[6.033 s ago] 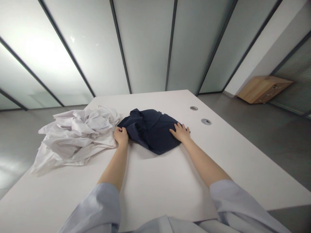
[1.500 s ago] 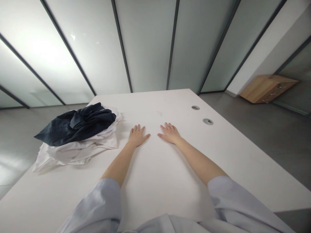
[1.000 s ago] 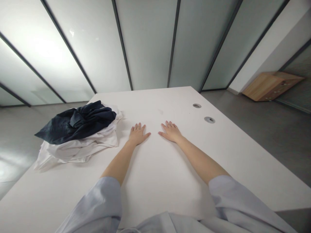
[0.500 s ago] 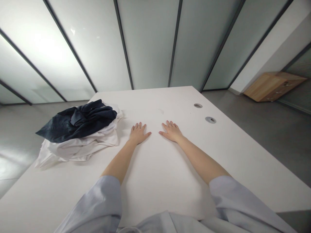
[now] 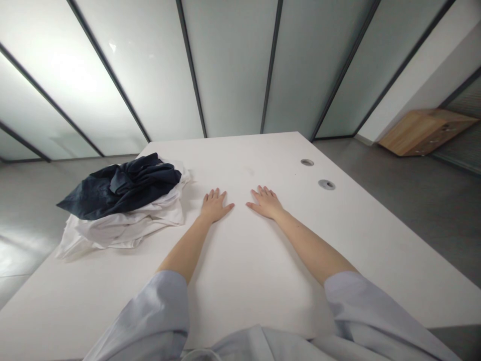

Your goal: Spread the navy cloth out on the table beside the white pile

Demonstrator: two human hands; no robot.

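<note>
while both arms lay stretched out ahead, the left hand and the right hand rested flat and open on a white table, palms down and fingers spread, gripping nothing. the two hands lay apart, with the left one nearer the clothes. a crumpled navy garment sat on top of a rumpled white garment, and the heap lay just beside the left hand, at the table's left edge. two round cable grommets were set in the tabletop beyond the right hand. pale blue sleeves covered the upper arms. past the table stood frosted glass partitions, and a low wooden drawer unit sat on the grey floor.
</note>
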